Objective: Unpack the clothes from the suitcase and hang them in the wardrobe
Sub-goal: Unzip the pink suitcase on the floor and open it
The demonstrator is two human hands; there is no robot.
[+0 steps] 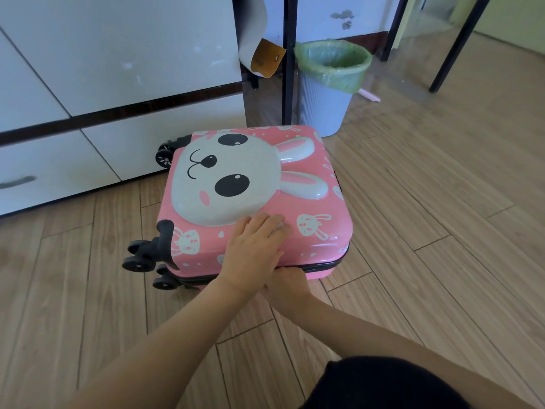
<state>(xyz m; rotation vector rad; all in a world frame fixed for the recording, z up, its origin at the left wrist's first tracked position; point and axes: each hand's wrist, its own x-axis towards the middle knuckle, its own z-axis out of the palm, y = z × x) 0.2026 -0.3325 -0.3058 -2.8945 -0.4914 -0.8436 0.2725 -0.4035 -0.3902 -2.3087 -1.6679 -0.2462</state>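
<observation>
**Suitcase shut, zip came first**

Head view: the pink suitcase (pixel 256 196) lay closed on the wooden floor (pixel 427 231) at mid-frame, below a white cupboard (pixel 118 54) at upper left. The left grip (pixel 253 246) pressed flat on the lid, fingers straight. The right grip (pixel 287 286) sat at the near zip seam, and whether it pinched a pull could not be told. Steadying the lid while running the zip smoothly round seemed wise.
</observation>
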